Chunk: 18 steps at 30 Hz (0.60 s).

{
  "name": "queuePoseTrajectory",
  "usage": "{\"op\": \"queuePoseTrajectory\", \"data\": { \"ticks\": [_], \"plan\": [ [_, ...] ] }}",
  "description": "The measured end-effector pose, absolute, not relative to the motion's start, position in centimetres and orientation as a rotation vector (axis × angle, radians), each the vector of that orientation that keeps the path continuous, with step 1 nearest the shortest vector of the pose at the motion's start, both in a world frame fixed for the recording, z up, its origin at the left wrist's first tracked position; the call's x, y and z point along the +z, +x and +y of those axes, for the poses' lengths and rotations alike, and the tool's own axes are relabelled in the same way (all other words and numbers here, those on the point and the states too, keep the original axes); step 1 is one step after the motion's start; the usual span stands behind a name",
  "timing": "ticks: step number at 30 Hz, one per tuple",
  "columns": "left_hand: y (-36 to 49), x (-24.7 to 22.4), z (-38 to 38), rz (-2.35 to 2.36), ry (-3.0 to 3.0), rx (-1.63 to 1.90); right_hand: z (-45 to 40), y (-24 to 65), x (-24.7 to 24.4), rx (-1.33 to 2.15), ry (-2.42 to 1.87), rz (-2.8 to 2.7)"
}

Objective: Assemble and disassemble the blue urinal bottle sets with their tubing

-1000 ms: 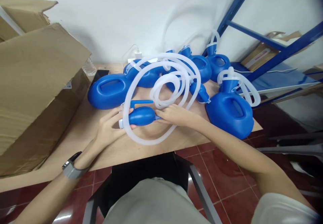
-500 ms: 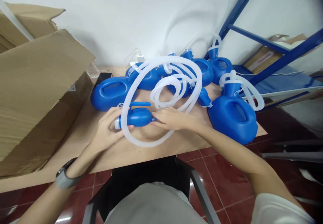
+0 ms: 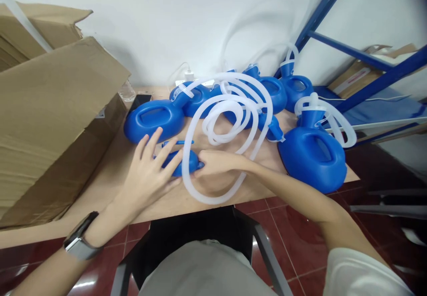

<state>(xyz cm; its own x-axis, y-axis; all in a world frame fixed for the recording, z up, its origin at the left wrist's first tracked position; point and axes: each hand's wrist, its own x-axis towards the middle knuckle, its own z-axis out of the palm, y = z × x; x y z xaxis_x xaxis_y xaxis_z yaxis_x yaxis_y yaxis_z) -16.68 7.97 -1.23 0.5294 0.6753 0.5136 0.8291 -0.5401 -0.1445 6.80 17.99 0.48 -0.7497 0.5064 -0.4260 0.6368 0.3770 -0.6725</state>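
Since half a second ago the left hand [image 3: 151,171] has let go and opened, fingers spread flat over the blue funnel piece [image 3: 182,162] on the wooden table [image 3: 110,176]. Beside it, the right hand [image 3: 213,162] pinches that piece's narrow end, inside the loop of white corrugated hose [image 3: 213,196]. Behind the funnel piece lie blue urinal bottles [image 3: 151,118], with a cardboard box [image 3: 50,122] to its left.

Grey wristwatch [image 3: 77,244], white short sleeve [image 3: 362,274], bare forearms
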Motion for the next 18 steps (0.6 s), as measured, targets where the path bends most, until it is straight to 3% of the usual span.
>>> {"op": "queuePoseTrajectory", "data": {
  "ticks": [5,11,18],
  "plan": [
    [-16.3,-2.0,7.4,-1.390,-2.353,-0.544,16.7,5.8,0.8,-1.105,1.019,2.622],
    [-16.9,-1.1,8.0,-1.399,-2.362,-0.360,15.9,5.5,-0.9,-0.484,0.987,2.816],
    [-16.9,0.2,9.0,-1.496,-2.520,-0.268,15.8,5.8,-2.3,-0.307,0.941,2.845]
  ]
}}
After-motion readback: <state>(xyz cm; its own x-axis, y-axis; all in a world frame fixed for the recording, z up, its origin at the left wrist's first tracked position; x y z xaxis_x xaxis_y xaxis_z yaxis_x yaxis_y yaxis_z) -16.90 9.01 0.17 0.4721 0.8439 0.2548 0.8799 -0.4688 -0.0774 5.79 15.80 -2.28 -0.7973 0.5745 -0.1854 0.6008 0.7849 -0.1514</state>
